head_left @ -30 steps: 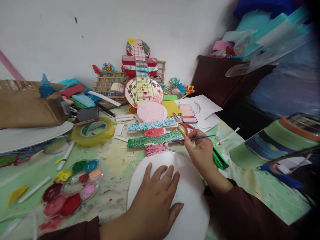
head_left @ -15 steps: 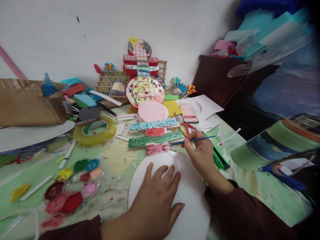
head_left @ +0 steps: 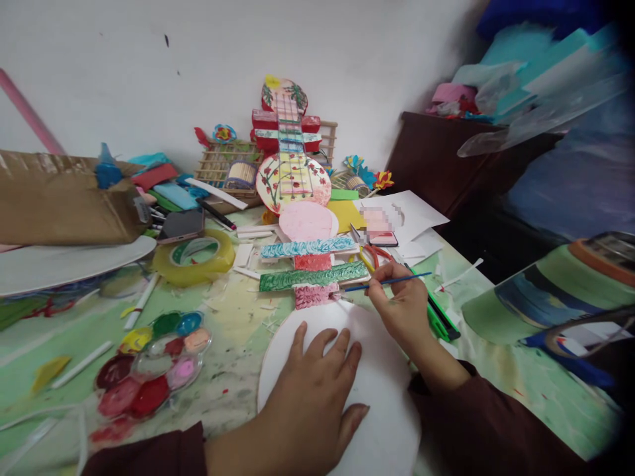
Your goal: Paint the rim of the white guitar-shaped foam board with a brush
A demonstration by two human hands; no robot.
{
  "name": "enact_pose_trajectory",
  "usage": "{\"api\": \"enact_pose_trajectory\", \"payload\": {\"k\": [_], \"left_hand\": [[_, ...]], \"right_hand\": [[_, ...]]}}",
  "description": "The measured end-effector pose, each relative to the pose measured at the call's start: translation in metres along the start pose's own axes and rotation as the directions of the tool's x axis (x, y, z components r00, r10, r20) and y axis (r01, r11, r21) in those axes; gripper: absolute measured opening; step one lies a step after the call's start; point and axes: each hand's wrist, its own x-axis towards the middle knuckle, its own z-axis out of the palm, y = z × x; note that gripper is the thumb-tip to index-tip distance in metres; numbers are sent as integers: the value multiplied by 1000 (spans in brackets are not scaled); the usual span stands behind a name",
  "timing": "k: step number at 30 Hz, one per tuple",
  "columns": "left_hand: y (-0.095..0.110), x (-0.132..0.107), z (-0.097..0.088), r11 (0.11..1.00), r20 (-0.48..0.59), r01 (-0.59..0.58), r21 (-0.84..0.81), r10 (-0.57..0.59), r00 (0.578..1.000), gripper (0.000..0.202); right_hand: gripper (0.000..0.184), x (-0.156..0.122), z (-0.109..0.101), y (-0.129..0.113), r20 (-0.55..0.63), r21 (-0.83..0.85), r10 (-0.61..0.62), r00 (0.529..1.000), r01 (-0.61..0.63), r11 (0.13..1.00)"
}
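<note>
In the head view, the left hand [head_left: 317,396] lies flat with fingers spread on the white board [head_left: 384,423], palm down. The right hand [head_left: 404,304], above the board's far right edge, pinches a thin blue brush [head_left: 417,276] between thumb and fingers. The brush's tip points left at the pink block [head_left: 311,297] just beyond the board's far edge; whether it touches is too small to tell. Past that block, farther from the board, come the green strip [head_left: 312,276], a red block [head_left: 312,262] and the blue strip [head_left: 305,248].

Risks, as I judge them: a slip of the brush could carry pink onto the green strip or mark the board's bare face, since both sit so near the tip. If the left hand pressed unevenly or shifted, the board could slide and jog the stroke. The paint tray [head_left: 153,360], left of the board, is uncovered, and a red smear [head_left: 113,430] lies near it, so the left sleeve [head_left: 153,456] could pick up colour. The green cutter [head_left: 439,314], right of the board, lies near the right wrist and might be knocked.

As for writing, the tape roll [head_left: 223,261], left beyond the board, has print inside its ring, but I cannot read it.
</note>
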Motion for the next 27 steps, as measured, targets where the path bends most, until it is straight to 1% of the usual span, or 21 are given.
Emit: {"api": "enact_pose_trajectory", "payload": {"k": [4,7,10,12,15,18,27], "left_hand": [[-1,-1,2,1000,-25,-10,3,10,1000,59],[-1,-2,3,1000,-33,-15,6,15,999,59],[-1,-2,4,1000,-38,-16,11,17,999,59],[-1,-2,4,1000,-35,-20,13,21,999,59],[-1,-2,5,1000,-35,-25,13,26,999,61],[-1,-1,5,999,-49,-30,18,31,998,63],[0,-2,4,999,-57,-30,18,31,998,63]], "right_hand": [[8,2,-1,2,-2,2,-20,1000,20,1000],[8,-1,1,1,-14,64,-15,1000,15,998],[8,-8,8,-4,49,166,3,999,-11,986],[8,-13,12,-9,105,195,-17,994,-4,981],[9,-18,17,-15,145,167,-96,985,71,983],[11,-20,19,-17,147,130,-148,978,130,983],[13,-19,20,-18,146,77,-157,977,148,986]]}}
